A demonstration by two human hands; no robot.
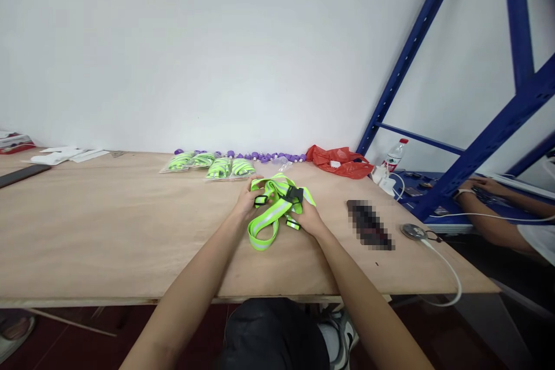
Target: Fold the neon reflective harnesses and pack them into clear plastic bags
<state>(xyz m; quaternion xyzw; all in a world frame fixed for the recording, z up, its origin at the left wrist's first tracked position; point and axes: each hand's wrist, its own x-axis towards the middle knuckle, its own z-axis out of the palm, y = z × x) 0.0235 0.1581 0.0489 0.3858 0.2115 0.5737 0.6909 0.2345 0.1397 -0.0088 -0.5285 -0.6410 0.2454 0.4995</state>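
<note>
A neon-green reflective strap (263, 221) with silver stripes and black buckles is bunched between my hands above the wooden table. My left hand (248, 198) grips its left side, near a black slider buckle. On the other side my right hand (309, 217) holds the strap close to the large black clip (293, 194). Folds of the strap hide some of my fingertips. One loop hangs down towards the table in front of my hands.
Clear bags of similar green straps (219, 169) lie behind, before a row of purple items (260, 156). To the right are a red plastic bag (340, 162), a blurred-out dark object (370, 225), a round charger (413, 232), a bottle (394, 154), a blue rack (407, 58) and another person's arms (489, 208).
</note>
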